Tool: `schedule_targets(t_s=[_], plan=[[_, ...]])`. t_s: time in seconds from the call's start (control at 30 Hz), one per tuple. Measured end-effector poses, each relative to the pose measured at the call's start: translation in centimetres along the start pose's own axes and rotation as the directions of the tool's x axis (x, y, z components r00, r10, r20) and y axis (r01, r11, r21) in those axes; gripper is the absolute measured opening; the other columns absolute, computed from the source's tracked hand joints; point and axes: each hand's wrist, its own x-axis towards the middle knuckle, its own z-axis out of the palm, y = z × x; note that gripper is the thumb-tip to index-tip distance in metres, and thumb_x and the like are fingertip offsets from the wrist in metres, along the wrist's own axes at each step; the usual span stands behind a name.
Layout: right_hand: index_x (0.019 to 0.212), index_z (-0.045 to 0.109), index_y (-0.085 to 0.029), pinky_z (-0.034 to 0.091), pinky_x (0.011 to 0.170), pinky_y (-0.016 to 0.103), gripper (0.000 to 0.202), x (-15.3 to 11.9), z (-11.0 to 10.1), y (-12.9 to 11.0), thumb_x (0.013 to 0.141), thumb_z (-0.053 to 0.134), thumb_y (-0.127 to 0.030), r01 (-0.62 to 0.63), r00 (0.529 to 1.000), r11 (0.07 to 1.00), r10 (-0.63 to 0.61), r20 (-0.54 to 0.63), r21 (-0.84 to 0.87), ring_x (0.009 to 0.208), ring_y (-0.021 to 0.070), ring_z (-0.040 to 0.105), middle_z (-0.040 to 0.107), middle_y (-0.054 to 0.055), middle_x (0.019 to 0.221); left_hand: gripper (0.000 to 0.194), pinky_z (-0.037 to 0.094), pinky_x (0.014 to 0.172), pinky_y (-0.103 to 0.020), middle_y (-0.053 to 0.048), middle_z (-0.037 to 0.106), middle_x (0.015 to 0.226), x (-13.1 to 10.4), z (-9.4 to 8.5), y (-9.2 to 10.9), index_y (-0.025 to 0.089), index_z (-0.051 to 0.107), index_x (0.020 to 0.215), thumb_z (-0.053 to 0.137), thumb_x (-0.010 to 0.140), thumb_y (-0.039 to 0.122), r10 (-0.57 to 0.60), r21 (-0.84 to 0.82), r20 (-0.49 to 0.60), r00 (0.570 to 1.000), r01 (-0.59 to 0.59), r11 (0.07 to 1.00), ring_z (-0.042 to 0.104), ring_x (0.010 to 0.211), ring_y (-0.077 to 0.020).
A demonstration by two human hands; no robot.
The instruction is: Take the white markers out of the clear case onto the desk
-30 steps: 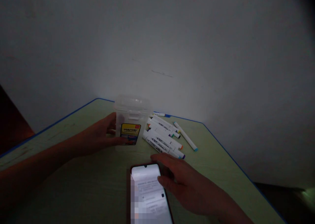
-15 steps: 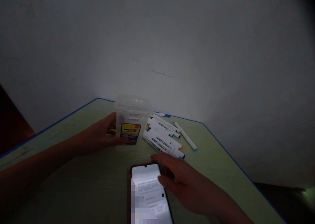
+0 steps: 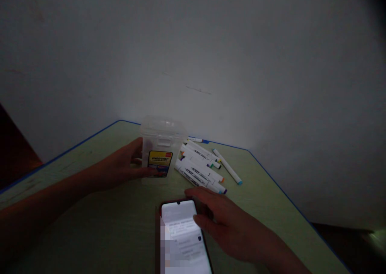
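Observation:
A clear plastic marker box (image 3: 158, 145) with a closed lid and a yellow-and-blue label stands upright on the table. My left hand (image 3: 126, 165) grips it from the left, thumb across the label and fingers around the side. Beside the box lies a pile of white markers (image 3: 200, 171) with coloured ends. In front of it, a lit phone (image 3: 185, 230) lies face up. My right hand (image 3: 226, 221) is at the phone's upper right corner, thumb over the screen edge and index finger stretched past the top. Those fingers are apart; its other fingers are partly hidden.
The pale green table (image 3: 126, 234) has a blue edge and meets a grey wall (image 3: 193, 57) at the back. One marker (image 3: 227, 166) lies apart on the right, and another (image 3: 195, 140) lies near the back edge. Light is dim.

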Motion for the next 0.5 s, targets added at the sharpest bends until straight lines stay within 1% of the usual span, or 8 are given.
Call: schedule_targets(t_s=[0.1,0.27,0.5], plan=[[0.123,0.057,-0.02,0.044,0.08,0.033,0.036,-0.01,-0.01,0.02,0.088,0.051,-0.017,-0.006,1.0,1.0,0.006,0.003,0.008,0.091,0.0189,0.057,0.064,0.007,0.11,0.063,0.051,0.094,-0.044,-0.01,0.066,0.126,-0.02,-0.01,0.06,0.022,0.047,0.119,0.076,0.067,0.042,0.0,-0.007,0.005,1.0,0.0,1.0,0.066,0.109,-0.0267],[0.127,0.055,-0.019,0.043,0.085,0.036,0.039,0.03,-0.02,0.08,0.088,0.05,-0.017,-0.002,1.0,1.0,0.002,0.001,0.006,0.098,0.0205,0.056,0.062,0.008,0.119,0.06,0.052,0.092,-0.041,-0.01,0.066,0.126,0.0,0.0,0.1,0.022,0.047,0.118,0.076,0.069,0.041,0.022,-0.009,0.007,1.0,-0.022,1.0,0.066,0.109,-0.0257],[0.122,0.057,-0.02,0.043,0.078,0.033,0.036,-0.02,0.09,0.06,0.087,0.052,-0.016,-0.002,1.0,1.0,0.002,0.004,0.012,0.092,0.0197,0.056,0.063,0.007,0.112,0.062,0.052,0.094,-0.044,-0.011,0.065,0.128,0.05,-0.09,-0.22,0.022,0.046,0.118,0.076,0.068,0.042,0.015,-0.001,0.008,1.0,-0.015,1.0,0.066,0.109,-0.027]])
